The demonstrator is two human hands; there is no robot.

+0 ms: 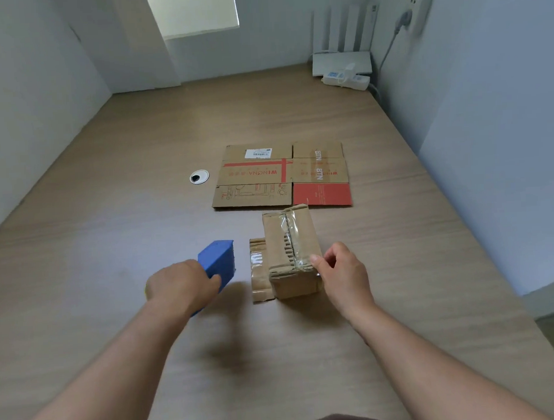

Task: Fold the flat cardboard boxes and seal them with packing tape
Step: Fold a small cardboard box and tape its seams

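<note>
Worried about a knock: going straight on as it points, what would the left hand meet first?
The left hand, gripping the blue dispenser, would likely strike the taped box; height is unclear, so it might pass over.

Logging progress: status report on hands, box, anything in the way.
Left hand grips blue tape dispenser. Right hand pinches taped box at near edge. Flat cardboard lies behind it.

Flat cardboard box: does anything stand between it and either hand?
Yes. The small taped box stands just in front of the flat cardboard box, between it and the right hand, which pinches at that box's near corner. Nothing visible lies between it and the left hand, which grips the blue tape dispenser.
</note>
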